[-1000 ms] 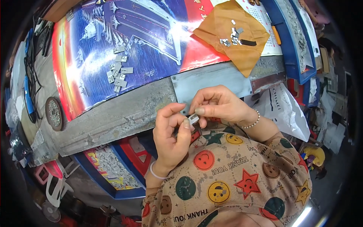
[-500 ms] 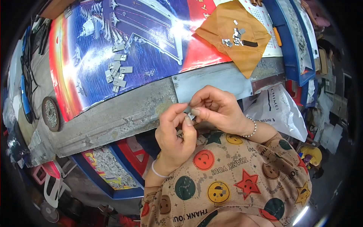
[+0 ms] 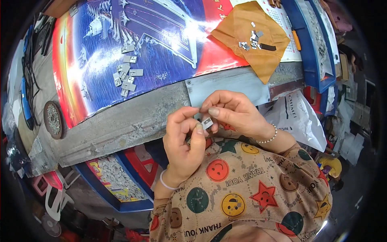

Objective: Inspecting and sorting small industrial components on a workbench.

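Observation:
Between the thumb and fingers of my left hand (image 3: pixel 183 143) is a small light-grey plastic piece (image 3: pixel 207 123) with a dark slot in its face. That hand is closed on it, just past the table's near edge. My right hand (image 3: pixel 238 115) is beside it, thumb and forefinger pinched together a little above the piece. Whatever the right fingertips hold, if anything, is too small or hidden to tell. Ahead on the left, several similar grey pieces (image 3: pixel 128 75) lie loosely grouped on a glossy printed sheet (image 3: pixel 100 92).
A brown oval dish (image 3: pixel 59 131) of tiny metal parts stands far left. Brown paper (image 3: pixel 264 66) with small parts lies at the back right, beside an orange handle (image 3: pixel 296 39). Below the table's left is a blue-rimmed tray (image 3: pixel 109 199) of grey pieces; a white bag (image 3: pixel 308 121) hangs right.
My right thumb has lifted slightly off the grey piece, whose slotted face now shows more. The left hand has shifted a little to the left, still holding it.

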The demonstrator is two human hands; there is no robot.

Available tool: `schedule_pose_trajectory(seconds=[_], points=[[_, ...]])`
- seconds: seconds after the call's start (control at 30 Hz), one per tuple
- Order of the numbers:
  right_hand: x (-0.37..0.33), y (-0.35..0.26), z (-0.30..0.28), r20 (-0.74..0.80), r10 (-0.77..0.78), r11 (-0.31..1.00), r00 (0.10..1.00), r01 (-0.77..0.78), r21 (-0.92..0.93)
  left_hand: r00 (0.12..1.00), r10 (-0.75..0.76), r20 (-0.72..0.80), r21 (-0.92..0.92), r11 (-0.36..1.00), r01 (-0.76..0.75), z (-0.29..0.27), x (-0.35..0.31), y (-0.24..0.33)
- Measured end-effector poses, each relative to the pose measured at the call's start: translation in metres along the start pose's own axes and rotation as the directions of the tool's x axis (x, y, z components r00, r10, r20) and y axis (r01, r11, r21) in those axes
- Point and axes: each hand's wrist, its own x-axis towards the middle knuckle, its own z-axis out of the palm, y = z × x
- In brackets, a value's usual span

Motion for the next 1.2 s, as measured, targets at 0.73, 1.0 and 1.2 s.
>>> schedule_pose_trajectory(seconds=[0.73,1.0,1.2], points=[[-0.009,-0.005,-0.001,-0.018,-0.032,0.993,0.999,0.03,-0.115,0.97,0.241,0.022,0.272,0.933,-0.237,0.006,-0.001,-0.007],[-0.012,-0.005,-0.003,0.045,-0.196,0.908,0.979,0.199,-0.369,0.994,-0.108,0.024,-0.115,0.987,0.11,0.004,0.001,0.0],[-0.013,-0.017,-0.009,0.266,-0.357,0.529,0.896,0.428,-0.733,0.995,0.042,0.09,0.103,0.993,-0.051,0.004,-0.002,-0.004]])
